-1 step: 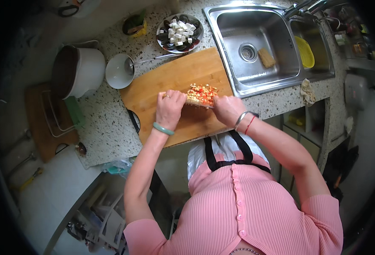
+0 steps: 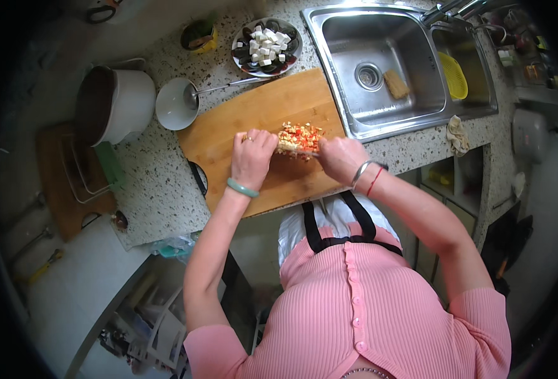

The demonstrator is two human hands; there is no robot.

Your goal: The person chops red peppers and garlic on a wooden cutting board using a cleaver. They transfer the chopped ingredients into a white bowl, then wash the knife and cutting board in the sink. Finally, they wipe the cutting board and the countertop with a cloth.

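A pile of finely chopped red and pale yellow bits [image 2: 300, 136] lies on the wooden cutting board [image 2: 247, 117]. Across its near side runs the blade of a knife [image 2: 305, 153], seen nearly edge-on. My right hand [image 2: 342, 161] is closed round the handle end at the right. At the blade's other end my left hand [image 2: 253, 156] is closed with its fingers bent down by the tip, apparently gripping it. The fingers hide that end, and the right fist covers the handle.
Behind the board stands a plate [image 2: 236, 62] of dark pieces topped with white cubes. A white bowl [image 2: 170, 114] with a ladle [image 2: 219, 87] and a large pot [image 2: 130, 101] are at the left. The steel sink [image 2: 348, 123] adjoins the board's right.
My right hand has risen very slightly with the knife's handle end. The left hand has barely moved, and both still hold the same places.
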